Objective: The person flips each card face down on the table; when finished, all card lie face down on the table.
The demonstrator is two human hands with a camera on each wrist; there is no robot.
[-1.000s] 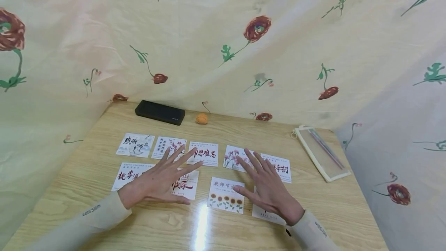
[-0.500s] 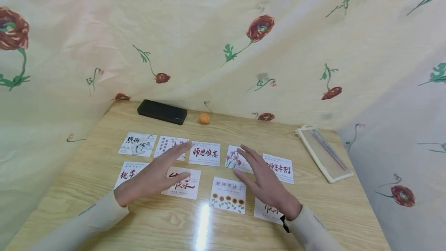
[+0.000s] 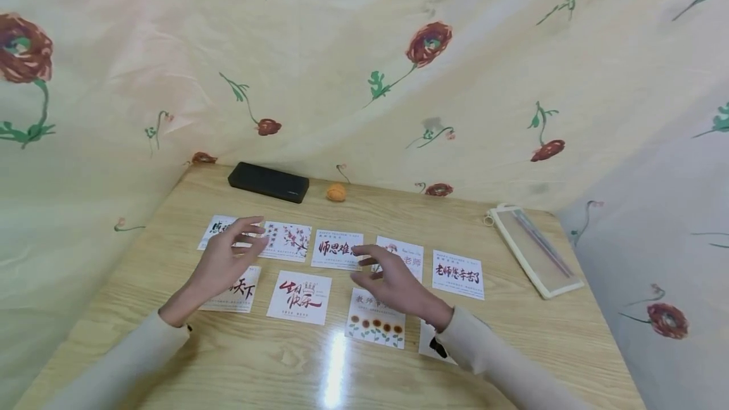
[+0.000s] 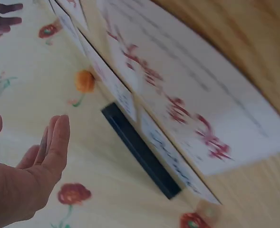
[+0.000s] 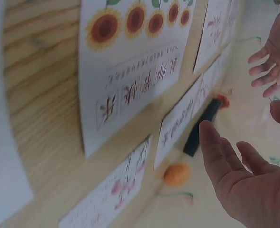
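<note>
Several printed cards lie in two rows on the wooden table. My left hand (image 3: 223, 262) hovers above the left cards, fingers loosely bent, holding nothing. It partly covers the card with black lettering (image 3: 214, 228) and the card with red lettering (image 3: 242, 293). My right hand (image 3: 394, 276), also loosely bent, hangs over the sunflower card (image 3: 376, 324) and the pink flower card (image 3: 411, 258). In the left wrist view my left fingers (image 4: 58, 142) stand apart from the cards. The right wrist view has the right fingers (image 5: 215, 154) likewise with nothing between them.
At the back of the table (image 3: 273, 372) lie a black case (image 3: 268, 182) and a small orange ball-like object (image 3: 336, 192). A pale-edged mesh pouch (image 3: 535, 252) with slim sticks inside rests at the right. Flower-patterned cloth (image 3: 342, 81) hangs behind.
Both hands have drawn left, and their spread fingers have bent loosely. The birthday-style card with red writing and the right-hand red-lettered card are now uncovered. The cards stay in place.
</note>
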